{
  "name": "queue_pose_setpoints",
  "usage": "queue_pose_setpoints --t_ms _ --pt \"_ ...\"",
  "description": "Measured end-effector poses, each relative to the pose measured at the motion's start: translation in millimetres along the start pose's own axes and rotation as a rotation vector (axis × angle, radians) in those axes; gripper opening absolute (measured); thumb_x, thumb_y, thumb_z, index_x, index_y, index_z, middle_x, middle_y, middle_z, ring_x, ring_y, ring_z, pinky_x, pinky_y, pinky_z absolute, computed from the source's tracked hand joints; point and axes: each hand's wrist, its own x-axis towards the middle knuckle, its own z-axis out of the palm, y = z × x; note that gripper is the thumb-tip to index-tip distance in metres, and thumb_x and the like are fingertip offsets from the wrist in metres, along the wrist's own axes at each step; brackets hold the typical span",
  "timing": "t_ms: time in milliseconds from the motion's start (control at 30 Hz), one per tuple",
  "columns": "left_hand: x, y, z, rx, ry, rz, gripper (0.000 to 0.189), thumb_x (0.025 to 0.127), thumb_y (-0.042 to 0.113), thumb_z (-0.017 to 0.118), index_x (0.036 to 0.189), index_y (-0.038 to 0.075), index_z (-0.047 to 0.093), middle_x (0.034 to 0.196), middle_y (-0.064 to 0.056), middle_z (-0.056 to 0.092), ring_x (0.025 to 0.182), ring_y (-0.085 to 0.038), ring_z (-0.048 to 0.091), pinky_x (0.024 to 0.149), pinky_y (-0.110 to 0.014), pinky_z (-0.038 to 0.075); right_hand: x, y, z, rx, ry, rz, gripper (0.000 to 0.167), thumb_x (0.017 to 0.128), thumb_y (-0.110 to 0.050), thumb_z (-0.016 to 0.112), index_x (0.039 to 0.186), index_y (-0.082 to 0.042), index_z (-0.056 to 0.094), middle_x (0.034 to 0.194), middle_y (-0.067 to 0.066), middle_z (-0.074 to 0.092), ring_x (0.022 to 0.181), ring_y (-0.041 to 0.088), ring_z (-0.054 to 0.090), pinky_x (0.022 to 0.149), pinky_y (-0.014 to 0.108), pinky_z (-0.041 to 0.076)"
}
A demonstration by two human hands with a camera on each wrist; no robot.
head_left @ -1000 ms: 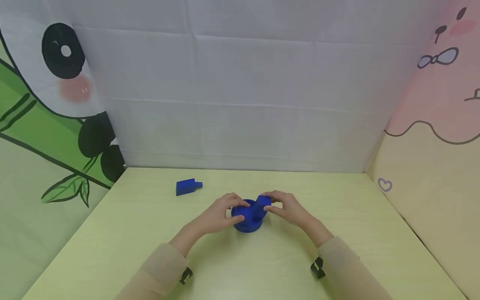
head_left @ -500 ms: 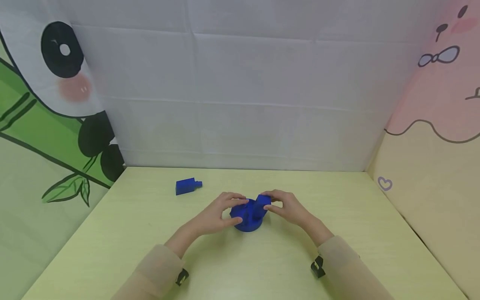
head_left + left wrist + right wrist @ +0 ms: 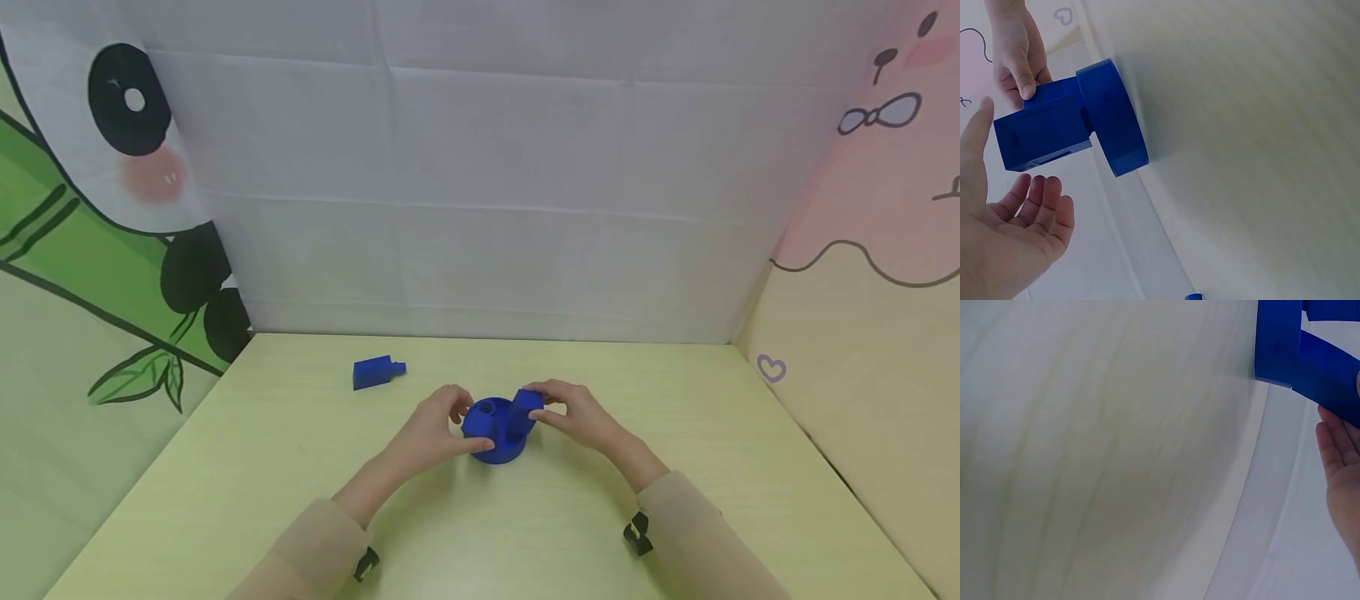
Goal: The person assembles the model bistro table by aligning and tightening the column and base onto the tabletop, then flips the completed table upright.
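Observation:
A round blue base sits on the table with two blue blocks on it. My left hand is around the left block, whose top shows a round hole. In the left wrist view, the fingers are loosely bent and apart from this block, with the thumb raised on its other side. My right hand pinches the right block, which leans outward from the base. The right wrist view shows fingertips against this tilted block; the thumb is mostly cut off by the frame edge.
Another blue block with a narrow neck lies on its side at the back left of the pale table. A white cloth wall stands behind the table, and printed panels flank it.
My left fingers have drawn back leftward from above the base, leaving the left block's top and its hole in sight. The right hand has kept its hold, almost still.

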Motion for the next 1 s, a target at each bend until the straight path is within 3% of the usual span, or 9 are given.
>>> queue_pose_setpoints --t_ms 167,367,733,867,1000 --pt "0.2 -4.3 -1.5 -0.017 -0.038 0.028 0.051 0.072 0.042 0.080 0.108 0.013 0.058 0.093 0.006 0.056 0.087 -0.014 0.052 0.074 -0.028 0.047 -0.2 0 0 0.019 -0.015 0.021 0.039 0.090 -0.025 0.064 0.125 -0.012 0.059 0.119 0.004 0.064 0.101 0.017 0.064 0.092 0.038 0.049" --pt "3.5 -10.7 -8.9 -0.008 -0.087 0.149 0.044 0.080 0.026 0.075 0.117 0.008 0.060 0.100 0.003 0.059 0.091 -0.014 0.053 0.079 -0.040 0.051 -0.2 -1 -1 0.035 -0.014 0.021 0.039 0.089 -0.025 0.064 0.125 -0.011 0.059 0.118 0.004 0.065 0.101 0.018 0.064 0.092 0.040 0.049" --pt "13.4 -22.0 -15.3 -0.006 -0.156 0.276 0.038 0.089 0.006 0.063 0.127 0.007 0.056 0.124 -0.006 0.060 0.108 -0.021 0.057 0.085 -0.036 0.051 -0.9 1 -2 0.027 -0.004 0.002 0.039 0.090 -0.024 0.064 0.125 -0.009 0.059 0.117 0.005 0.065 0.099 0.018 0.064 0.091 0.041 0.050" --pt "18.1 -26.7 -13.6 -0.028 -0.177 0.284 0.039 0.090 0.001 0.060 0.128 0.009 0.055 0.127 -0.005 0.058 0.113 -0.022 0.056 0.087 -0.035 0.051 -0.4 3 -1 0.028 -0.011 0.010 0.039 0.090 -0.024 0.064 0.125 -0.010 0.059 0.118 0.005 0.065 0.100 0.018 0.064 0.091 0.039 0.050" --pt "20.1 -30.8 -11.6 -0.046 -0.182 0.262 0.043 0.091 0.013 0.063 0.132 0.013 0.052 0.132 -0.004 0.054 0.118 -0.022 0.053 0.089 -0.038 0.050 -0.2 3 -1 0.027 -0.020 0.027 0.039 0.089 -0.024 0.064 0.126 -0.011 0.058 0.119 0.004 0.064 0.101 0.017 0.064 0.092 0.038 0.049"
